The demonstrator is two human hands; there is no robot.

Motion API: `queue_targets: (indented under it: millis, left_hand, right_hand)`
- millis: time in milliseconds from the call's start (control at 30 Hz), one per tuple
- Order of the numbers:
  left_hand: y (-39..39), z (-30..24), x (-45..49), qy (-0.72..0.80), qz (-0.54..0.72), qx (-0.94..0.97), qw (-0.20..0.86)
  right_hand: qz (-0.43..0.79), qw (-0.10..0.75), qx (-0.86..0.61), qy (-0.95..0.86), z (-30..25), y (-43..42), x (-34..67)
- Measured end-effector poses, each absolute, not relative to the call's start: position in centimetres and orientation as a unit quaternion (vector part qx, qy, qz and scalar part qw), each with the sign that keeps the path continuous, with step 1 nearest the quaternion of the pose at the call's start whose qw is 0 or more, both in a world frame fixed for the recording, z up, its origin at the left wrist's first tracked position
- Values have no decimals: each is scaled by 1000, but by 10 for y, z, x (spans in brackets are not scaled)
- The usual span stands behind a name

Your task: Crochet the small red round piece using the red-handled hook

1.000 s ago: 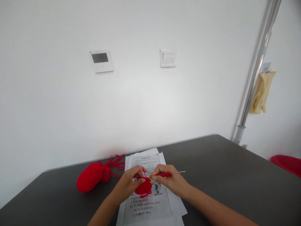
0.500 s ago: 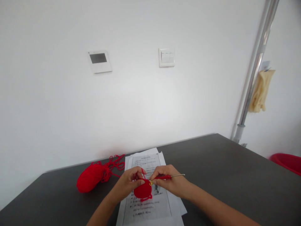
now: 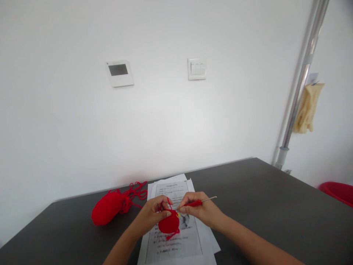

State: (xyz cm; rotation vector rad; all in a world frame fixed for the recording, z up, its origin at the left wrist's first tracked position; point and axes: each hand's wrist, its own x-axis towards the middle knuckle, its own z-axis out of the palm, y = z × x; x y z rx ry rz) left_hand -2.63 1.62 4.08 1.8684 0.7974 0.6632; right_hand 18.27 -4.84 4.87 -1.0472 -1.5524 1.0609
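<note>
A round piece of red crochet work [image 3: 168, 223] hangs from the pinched fingers of my left hand [image 3: 154, 211], above the printed sheets. A strand of red yarn runs up over that hand's fingers. My right hand [image 3: 200, 209] grips a crochet hook [image 3: 193, 203] by its red handle; its metal shaft points up and to the right, and the other end meets the top right edge of the crochet work. A small yellow stitch marker [image 3: 178, 215] sits at that same edge. Left of my hands lies a red yarn ball [image 3: 107, 208], with loose loops of yarn beside it.
Printed papers [image 3: 154, 254] lie stacked on the dark table [image 3: 242, 187] under my hands. Behind the table is a white wall with a panel [image 3: 120, 73] and a light switch [image 3: 197, 69]. A metal pole [image 3: 299, 88], yellowish gloves [image 3: 308, 108] and a red rim [image 3: 338, 192] are at the right.
The crochet hook has tilted, its shaft now angled more upward to the right. The red tail under the crochet work hangs differently. The whole view has shifted slightly.
</note>
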Motion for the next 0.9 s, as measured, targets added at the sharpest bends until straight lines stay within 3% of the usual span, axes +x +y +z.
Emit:
queue_targets:
  millis: [200,467,700,900]
  left_hand:
    - [15,39,-26,339,278,768,466]
    - [13,41,-24,352,283,803,389]
    - [16,42,-27,346,288,794,410]
    - [16,41,-26,352,304,780,419]
  right_hand:
    - [371,496,-406,-671,45,-53,176]
    - [553,536,-406,-492,36,-42,175]
    - [306,455,-365,-753,47,-54,182]
    - [401,515,-425,-627,44,-50,177]
